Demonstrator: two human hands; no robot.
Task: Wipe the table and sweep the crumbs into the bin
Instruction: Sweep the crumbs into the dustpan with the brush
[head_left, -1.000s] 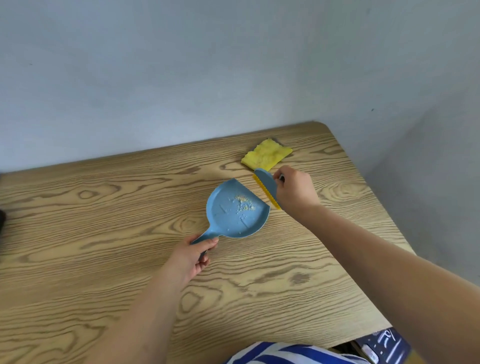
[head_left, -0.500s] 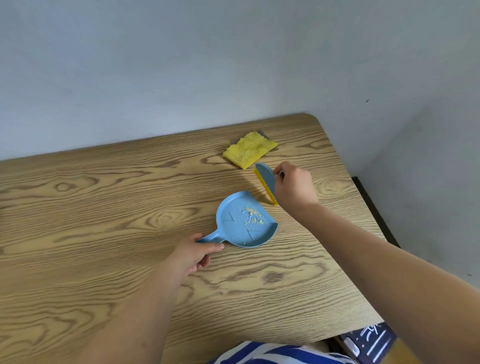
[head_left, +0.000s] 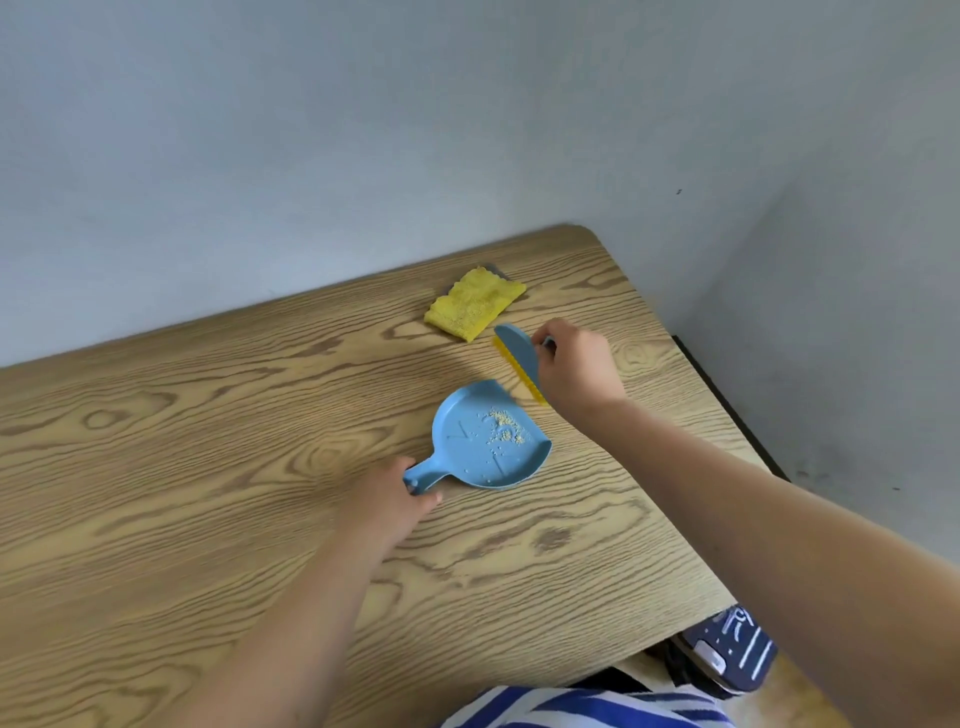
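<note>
— Hands?
— Left hand (head_left: 387, 496) grips the round blue plastic dustpan's (head_left: 491, 436) handle; right hand (head_left: 576, 371) holds the small blue yellow-bristled brush (head_left: 519, 358).
— Crumbs?
— Crumbs (head_left: 503, 427) in the pan, on the wood-grain surface (head_left: 208, 441). Writing seems unreadable.

Dustpan (head_left: 485, 439) now flat on the table (head_left: 208, 467) — lowered from a raised tilt; left hand (head_left: 389, 499) has shifted along its handle. Brush (head_left: 519, 364) has drawn clear of the pan rim — previously against it.
</note>
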